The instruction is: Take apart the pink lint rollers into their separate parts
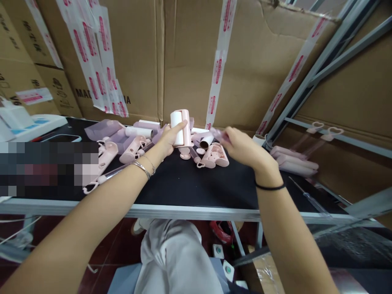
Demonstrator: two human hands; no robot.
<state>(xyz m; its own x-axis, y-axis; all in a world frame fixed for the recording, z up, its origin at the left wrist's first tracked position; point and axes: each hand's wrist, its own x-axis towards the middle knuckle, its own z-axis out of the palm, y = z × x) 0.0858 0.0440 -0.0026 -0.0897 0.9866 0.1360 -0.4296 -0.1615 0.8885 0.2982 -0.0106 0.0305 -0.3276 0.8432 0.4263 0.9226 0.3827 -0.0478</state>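
My left hand (167, 141) is closed around a pink lint roller (186, 136) and holds it upright above the black table, its white roll facing left. To the right, my right hand (240, 145) pinches a translucent pinkish-purple piece (217, 133), partly hidden by the fingers and blurred. Below and between the hands lie a white roll with a brown core (206, 141) and open pink shells (215, 156). A clear handle (194, 154) with a heart-shaped loop lies beside the shells. Left of my left hand are translucent purple covers (105, 128) and another pink shell (133, 149).
Lint rollers with heart-loop handles (294, 160) rest at the right by a metal frame (324, 65). A screwdriver (310, 198) lies near the table's right front. Large cardboard boxes (190, 61) wall off the back. A white device (39, 124) stands far left, near a pixelated patch.
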